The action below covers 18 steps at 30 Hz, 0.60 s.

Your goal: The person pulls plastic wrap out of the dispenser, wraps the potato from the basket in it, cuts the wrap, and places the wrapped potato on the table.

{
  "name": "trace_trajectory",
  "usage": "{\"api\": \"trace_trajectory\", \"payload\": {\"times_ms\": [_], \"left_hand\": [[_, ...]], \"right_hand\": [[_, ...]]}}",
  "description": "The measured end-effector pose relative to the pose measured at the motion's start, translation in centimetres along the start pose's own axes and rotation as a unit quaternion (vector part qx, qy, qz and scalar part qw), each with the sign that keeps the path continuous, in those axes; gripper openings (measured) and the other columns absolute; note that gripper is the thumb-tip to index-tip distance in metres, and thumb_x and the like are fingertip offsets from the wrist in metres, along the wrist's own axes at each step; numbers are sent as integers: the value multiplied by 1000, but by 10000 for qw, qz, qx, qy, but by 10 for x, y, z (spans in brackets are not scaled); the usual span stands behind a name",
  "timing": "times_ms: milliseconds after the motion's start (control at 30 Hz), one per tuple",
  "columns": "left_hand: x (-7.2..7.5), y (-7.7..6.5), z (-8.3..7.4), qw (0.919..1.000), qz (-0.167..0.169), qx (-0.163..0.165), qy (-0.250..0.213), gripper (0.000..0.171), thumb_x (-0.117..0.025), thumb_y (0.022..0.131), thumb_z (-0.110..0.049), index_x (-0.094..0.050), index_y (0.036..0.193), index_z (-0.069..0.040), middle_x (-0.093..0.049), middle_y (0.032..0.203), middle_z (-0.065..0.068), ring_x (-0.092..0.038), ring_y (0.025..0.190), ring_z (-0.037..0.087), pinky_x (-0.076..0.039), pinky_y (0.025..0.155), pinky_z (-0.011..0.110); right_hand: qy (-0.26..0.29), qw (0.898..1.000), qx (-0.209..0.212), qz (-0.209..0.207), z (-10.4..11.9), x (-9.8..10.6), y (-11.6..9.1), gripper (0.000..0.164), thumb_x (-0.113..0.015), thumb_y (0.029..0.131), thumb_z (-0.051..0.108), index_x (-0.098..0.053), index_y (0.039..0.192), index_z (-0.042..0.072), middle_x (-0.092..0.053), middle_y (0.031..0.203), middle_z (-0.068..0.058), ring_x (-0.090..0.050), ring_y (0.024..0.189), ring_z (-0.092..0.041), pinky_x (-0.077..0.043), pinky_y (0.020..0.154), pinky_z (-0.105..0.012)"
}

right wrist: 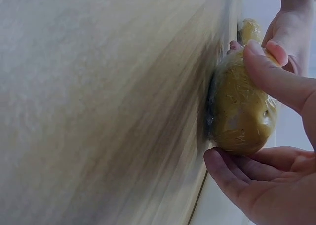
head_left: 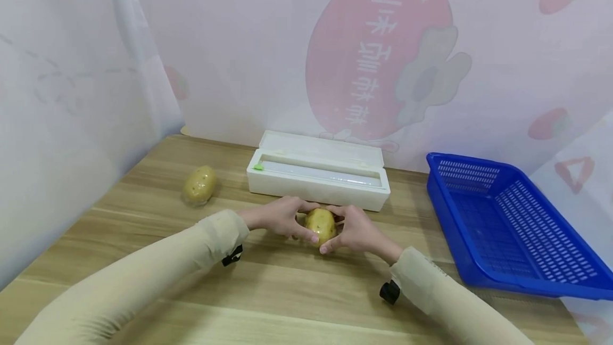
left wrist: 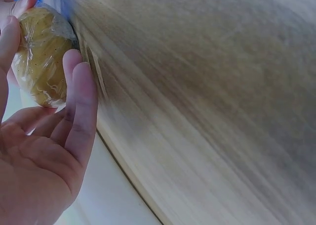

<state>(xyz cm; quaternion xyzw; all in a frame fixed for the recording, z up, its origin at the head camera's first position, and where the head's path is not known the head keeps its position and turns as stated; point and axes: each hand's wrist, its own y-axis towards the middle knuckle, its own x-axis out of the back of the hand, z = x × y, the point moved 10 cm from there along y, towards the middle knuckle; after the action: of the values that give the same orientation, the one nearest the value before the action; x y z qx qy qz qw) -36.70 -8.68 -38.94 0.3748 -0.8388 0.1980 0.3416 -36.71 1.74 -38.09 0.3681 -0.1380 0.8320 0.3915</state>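
Note:
Between my two hands is a yellow potato (head_left: 320, 224) wrapped in clear plastic film, low over the wooden table in front of the white box. My left hand (head_left: 283, 217) holds its left side, thumb at the near end and fingers at the far end. On the opposite side my right hand (head_left: 360, 230) grips it the same way. Wrinkled, bunched film shows on the potato (left wrist: 42, 57) in the left wrist view. From the right wrist, the potato (right wrist: 241, 106) appears close to the tabletop, with film gathered along its lower side.
A second film-wrapped potato (head_left: 199, 185) lies on the table (head_left: 230, 302) to the left. Behind my hands stands a long white cling film box (head_left: 313, 190), lid raised, with a roll inside and a green slider at its left end. A blue plastic basket (head_left: 455, 233) stands at right.

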Motion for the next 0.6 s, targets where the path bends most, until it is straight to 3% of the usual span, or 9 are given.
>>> {"api": "trace_trajectory", "payload": {"times_ms": [400, 600], "left_hand": [[-1, 0, -2, 9998, 31, -18, -176, 84, -80, 81, -44, -43, 149, -11, -60, 127, 2, -65, 59, 23, -55, 56, 35], [0, 1, -4, 9991, -31, -125, 406, 86, -76, 81, -53, -42, 149, -12, -59, 131, 3, -64, 68, 14, -53, 68, 31]], "right_hand": [[42, 9997, -187, -130, -1, 1, -4, 90, -95, 64, 28, -52, 140, 3, -65, 115, -7, -64, 100, -23, -55, 80, -34], [29, 9996, -262, -141, -4, 0, -4, 88, -95, 64, 28, -53, 139, 8, -65, 111, -3, -64, 99, -21, -54, 79, -32]]}}
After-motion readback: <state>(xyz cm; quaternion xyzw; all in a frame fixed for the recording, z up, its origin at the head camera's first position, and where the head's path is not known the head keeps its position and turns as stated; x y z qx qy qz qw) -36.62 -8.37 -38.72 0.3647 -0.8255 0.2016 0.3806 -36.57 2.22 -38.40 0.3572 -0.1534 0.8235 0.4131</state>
